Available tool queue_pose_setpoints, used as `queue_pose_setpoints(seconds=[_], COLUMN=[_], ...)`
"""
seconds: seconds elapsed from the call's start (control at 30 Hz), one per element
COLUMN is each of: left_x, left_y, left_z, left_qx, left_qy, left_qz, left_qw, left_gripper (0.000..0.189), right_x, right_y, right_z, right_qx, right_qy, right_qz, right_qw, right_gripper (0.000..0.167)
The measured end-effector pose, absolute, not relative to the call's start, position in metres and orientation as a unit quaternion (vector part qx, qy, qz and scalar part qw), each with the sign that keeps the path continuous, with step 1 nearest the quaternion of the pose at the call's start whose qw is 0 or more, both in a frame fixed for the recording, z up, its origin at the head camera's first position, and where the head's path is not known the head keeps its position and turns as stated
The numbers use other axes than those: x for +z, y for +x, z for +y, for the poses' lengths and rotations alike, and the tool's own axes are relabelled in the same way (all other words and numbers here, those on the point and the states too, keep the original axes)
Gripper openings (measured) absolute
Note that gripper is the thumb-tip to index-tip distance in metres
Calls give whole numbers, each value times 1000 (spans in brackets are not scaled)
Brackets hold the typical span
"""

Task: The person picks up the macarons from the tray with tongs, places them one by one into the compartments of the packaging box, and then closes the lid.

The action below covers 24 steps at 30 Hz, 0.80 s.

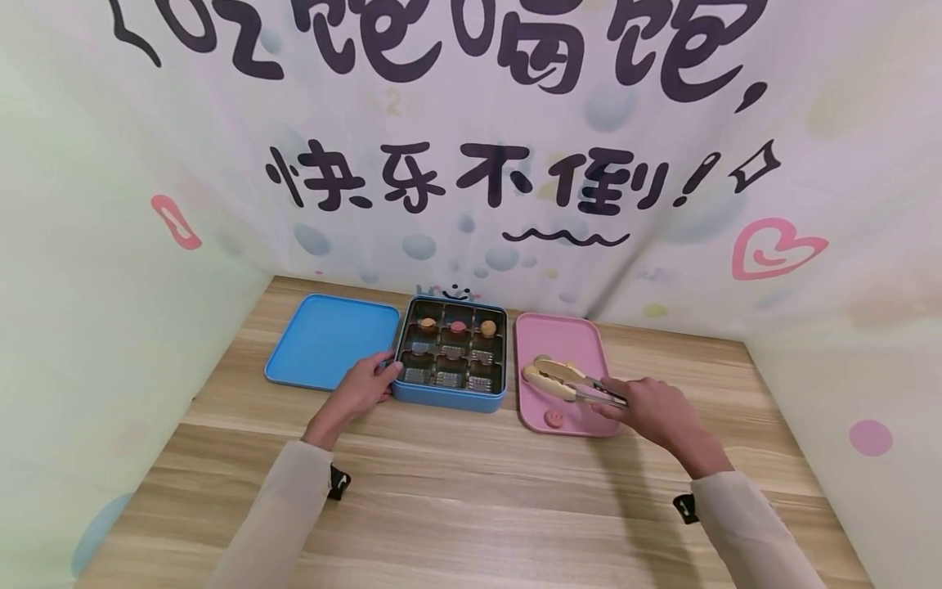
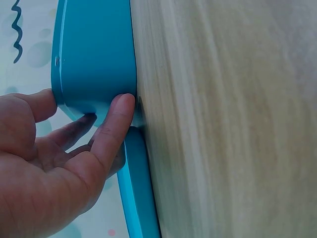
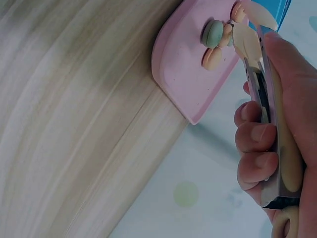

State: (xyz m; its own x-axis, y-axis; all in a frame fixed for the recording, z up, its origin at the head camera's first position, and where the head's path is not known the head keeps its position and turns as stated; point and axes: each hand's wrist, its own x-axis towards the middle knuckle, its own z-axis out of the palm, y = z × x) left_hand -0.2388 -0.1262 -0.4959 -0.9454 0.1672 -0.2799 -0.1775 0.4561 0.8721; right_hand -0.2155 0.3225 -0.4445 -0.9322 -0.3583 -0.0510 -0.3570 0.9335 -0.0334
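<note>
My left hand (image 1: 361,384) holds the near left corner of a blue box (image 1: 450,398), with the thumb at its rim and fingers against its side. Inside, a divided dark insert (image 1: 450,352) has an orange, a pink and a tan macaron (image 1: 488,328) in its back row. My right hand (image 1: 655,409) grips metal tongs (image 1: 589,394) with cream-coloured tips over a pink tray (image 1: 577,421). Several macarons lie there, among them a green one (image 3: 213,33) and a pink one (image 1: 554,419). Whether the tongs pinch a macaron, I cannot tell.
A blue lid (image 1: 331,339) lies on the wooden table (image 1: 471,499), left of the box. Behind the table hangs a printed white backdrop (image 1: 456,221), with pale walls on both sides.
</note>
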Motion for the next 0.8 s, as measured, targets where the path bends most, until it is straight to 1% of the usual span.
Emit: queue_pose_setpoints(seconds=[0.2,0.43,0.63,0.8], left_x=[-494,-496,-498,-497], left_y=[-238,-238,-239,-239], left_z=[-125,-125,-126,-126], left_qx=[517,519,520,523], left_qy=[-5,-8,-5,-4], left_qz=[840,839,838,836], left_qw=[164,165,165,164], left_gripper=[56,56,57,57], right_x=[-443,-440,-440,-442], right_y=[-216,-219,-219,-220], right_z=[318,314,315,318], right_qx=[-1,25,21,-2], right_qy=[-187,-195,-194,-181], right_qz=[982,980,980,983], right_qw=[33,33,27,16], right_gripper=[47,48,45,53])
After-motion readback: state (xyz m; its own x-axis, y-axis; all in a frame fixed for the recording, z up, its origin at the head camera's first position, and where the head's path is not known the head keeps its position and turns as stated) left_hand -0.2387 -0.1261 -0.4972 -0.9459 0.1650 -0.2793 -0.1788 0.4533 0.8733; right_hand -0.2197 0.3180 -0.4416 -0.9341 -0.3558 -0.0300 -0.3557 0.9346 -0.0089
